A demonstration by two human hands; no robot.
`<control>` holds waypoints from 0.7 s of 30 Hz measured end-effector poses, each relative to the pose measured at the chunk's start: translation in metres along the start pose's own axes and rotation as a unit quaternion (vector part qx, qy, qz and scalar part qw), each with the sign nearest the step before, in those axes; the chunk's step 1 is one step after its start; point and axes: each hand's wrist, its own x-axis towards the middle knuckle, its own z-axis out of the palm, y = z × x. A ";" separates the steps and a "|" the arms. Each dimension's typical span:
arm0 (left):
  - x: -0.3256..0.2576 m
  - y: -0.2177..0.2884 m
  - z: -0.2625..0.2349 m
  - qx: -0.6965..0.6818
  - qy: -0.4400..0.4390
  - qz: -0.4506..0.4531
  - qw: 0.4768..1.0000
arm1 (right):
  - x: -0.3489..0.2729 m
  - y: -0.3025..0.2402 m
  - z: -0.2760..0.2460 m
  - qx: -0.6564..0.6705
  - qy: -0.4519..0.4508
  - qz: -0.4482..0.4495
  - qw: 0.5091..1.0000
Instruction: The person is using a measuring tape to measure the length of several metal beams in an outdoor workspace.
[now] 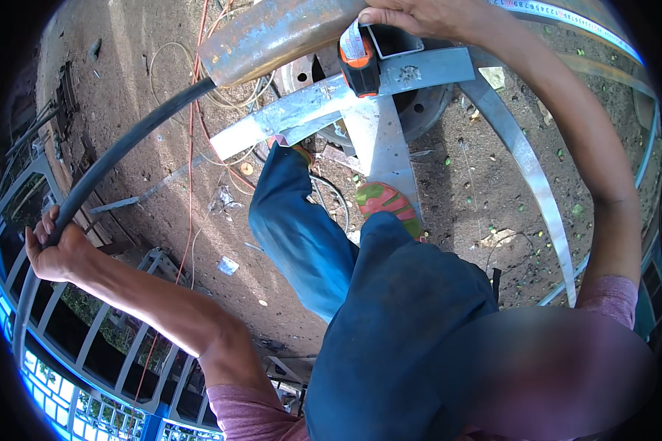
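The thick pipe [276,38] is metal, rust-mottled and rough-looking with a dull sheen; the dark rod [129,147] looks smooth and nearly matt. The tape measure [362,76] has a black-and-orange plastic case. The flat bar [438,67] is shiny, scuffed metal. Matt cloth trousers [397,309]; rough, crumbly earth ground [460,198].

It's a rough metalworking yard, or an earth-floored workshop: bare dirt ground [118,95] everywhere, a rusty steel pipe [279,40] across the upper centre, flat metal bars [301,110] and a tape measure [360,73] below, red cables [191,140] trailing left, barred metal frames [134,356] crowding lower left.
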 end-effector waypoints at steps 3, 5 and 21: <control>0.017 0.007 0.004 -0.003 -0.020 -0.010 1.000 | 0.000 0.003 0.006 0.046 0.040 -0.009 0.998; 0.021 0.013 -0.002 0.004 -0.049 -0.005 0.999 | -0.002 0.002 0.009 0.099 0.079 -0.013 0.992; 0.021 0.009 0.002 0.001 -0.027 0.041 0.999 | 0.000 0.002 0.007 0.168 0.087 0.007 0.982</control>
